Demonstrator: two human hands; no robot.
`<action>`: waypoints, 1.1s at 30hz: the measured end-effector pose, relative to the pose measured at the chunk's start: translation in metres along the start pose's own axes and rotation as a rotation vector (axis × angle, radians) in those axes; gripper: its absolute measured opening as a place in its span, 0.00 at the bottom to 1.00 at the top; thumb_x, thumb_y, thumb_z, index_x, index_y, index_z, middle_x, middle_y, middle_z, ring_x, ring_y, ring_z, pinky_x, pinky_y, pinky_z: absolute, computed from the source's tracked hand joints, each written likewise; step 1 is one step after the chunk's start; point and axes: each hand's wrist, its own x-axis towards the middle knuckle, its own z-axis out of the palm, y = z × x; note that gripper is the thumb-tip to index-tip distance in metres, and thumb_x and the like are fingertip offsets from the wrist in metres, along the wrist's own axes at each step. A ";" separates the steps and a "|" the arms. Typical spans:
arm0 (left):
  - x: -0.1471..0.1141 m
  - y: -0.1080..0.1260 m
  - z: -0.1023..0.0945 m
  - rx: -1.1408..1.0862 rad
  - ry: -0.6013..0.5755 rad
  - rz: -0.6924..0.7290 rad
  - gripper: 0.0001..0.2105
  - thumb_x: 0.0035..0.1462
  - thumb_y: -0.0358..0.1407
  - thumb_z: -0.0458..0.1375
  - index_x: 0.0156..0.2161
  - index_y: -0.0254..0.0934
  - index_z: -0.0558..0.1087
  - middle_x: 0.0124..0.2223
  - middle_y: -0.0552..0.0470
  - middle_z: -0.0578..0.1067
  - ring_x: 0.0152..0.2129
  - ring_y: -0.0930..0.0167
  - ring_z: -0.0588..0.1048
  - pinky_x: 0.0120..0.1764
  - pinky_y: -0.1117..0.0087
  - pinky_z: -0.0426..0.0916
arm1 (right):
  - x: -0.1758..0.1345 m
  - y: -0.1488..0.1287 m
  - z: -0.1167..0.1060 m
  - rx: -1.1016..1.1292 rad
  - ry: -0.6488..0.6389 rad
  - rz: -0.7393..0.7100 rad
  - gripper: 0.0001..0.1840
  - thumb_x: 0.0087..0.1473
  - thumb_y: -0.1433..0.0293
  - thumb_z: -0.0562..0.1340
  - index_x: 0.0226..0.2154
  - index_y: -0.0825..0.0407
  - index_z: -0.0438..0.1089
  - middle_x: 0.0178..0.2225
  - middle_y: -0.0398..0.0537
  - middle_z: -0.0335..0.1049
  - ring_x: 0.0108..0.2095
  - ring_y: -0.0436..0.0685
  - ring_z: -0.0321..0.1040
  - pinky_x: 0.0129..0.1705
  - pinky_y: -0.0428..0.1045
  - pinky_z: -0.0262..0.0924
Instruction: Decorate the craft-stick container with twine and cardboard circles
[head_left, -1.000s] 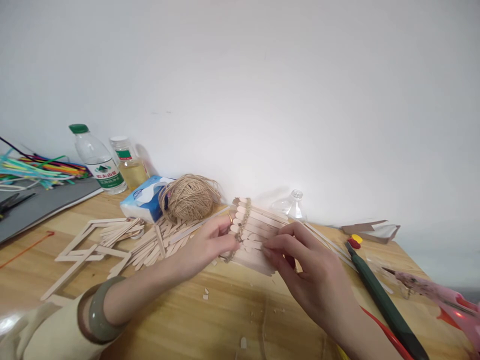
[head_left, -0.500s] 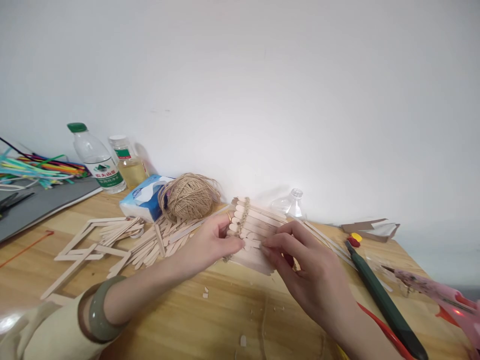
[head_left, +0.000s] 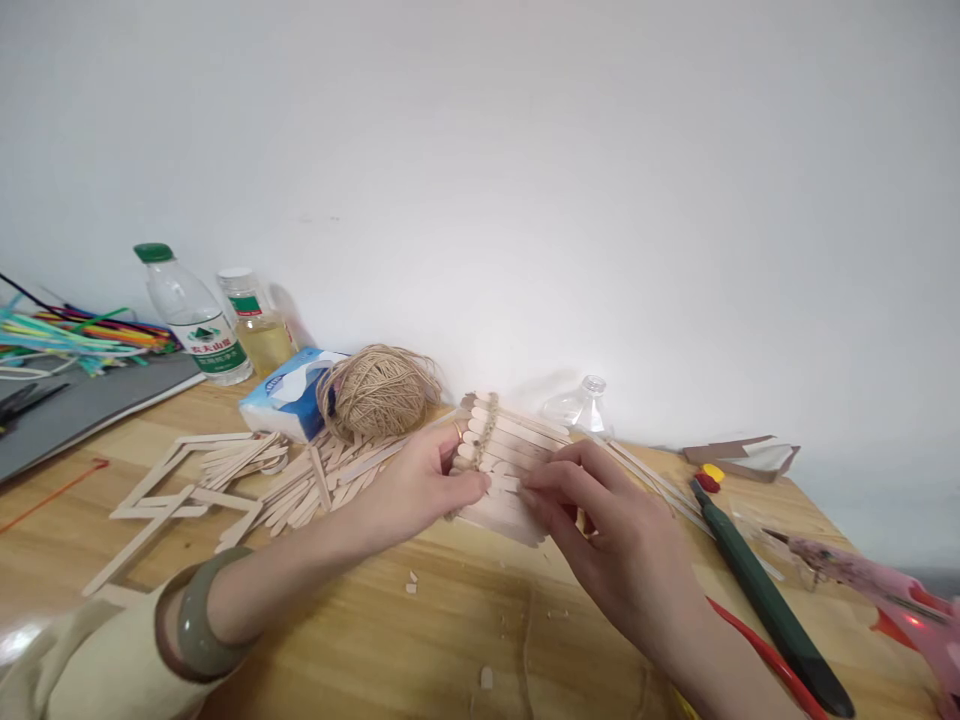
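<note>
Between my hands is a small panel of popsicle sticks (head_left: 517, 437), laid side by side, with a twine braid (head_left: 488, 432) running across them near the left end. My left hand (head_left: 442, 475) grips the panel's left edge, thumb on top and the other fingers mostly hidden. At the lower right of the panel, the fingertips of my right hand (head_left: 607, 510) are pinched together at a short piece of popsicle stick (head_left: 510, 482) lying on its surface. The fingers hide part of that piece.
Loose popsicle sticks (head_left: 300, 495), a twine ball (head_left: 382, 390) and a tissue pack (head_left: 289, 395) lie left. Behind them stand two bottles (head_left: 214, 345). A green utility knife (head_left: 765, 590) and a pink glue gun (head_left: 855, 575) with a red light lie right; a clear bottle top (head_left: 581, 408) sits near the wall.
Little differs. My right hand has shifted slightly left along the panel, and the panel has risen by a very small amount. My left hand keeps its grip.
</note>
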 end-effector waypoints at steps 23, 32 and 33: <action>0.004 0.009 -0.015 0.060 -0.295 -0.109 0.18 0.40 0.28 0.57 0.41 0.34 0.67 0.30 0.56 0.68 0.27 0.73 0.68 0.29 0.73 0.63 | -0.024 0.017 0.020 -0.205 0.246 -0.431 0.17 0.58 0.81 0.53 0.48 0.54 0.64 0.35 0.49 0.61 0.34 0.53 0.64 0.32 0.47 0.65; 0.003 0.009 -0.017 0.102 -0.302 -0.069 0.14 0.41 0.27 0.55 0.37 0.35 0.66 0.31 0.57 0.66 0.27 0.74 0.65 0.29 0.73 0.60 | -0.016 0.008 0.012 -0.230 0.232 -0.506 0.12 0.58 0.81 0.53 0.43 0.60 0.67 0.31 0.50 0.64 0.30 0.52 0.64 0.28 0.47 0.63; 0.004 0.008 -0.017 0.107 -0.305 -0.065 0.14 0.41 0.26 0.55 0.37 0.35 0.65 0.31 0.57 0.66 0.26 0.74 0.65 0.29 0.73 0.60 | -0.016 0.008 0.012 -0.244 0.223 -0.514 0.11 0.58 0.81 0.54 0.43 0.61 0.67 0.30 0.50 0.64 0.30 0.52 0.64 0.27 0.47 0.62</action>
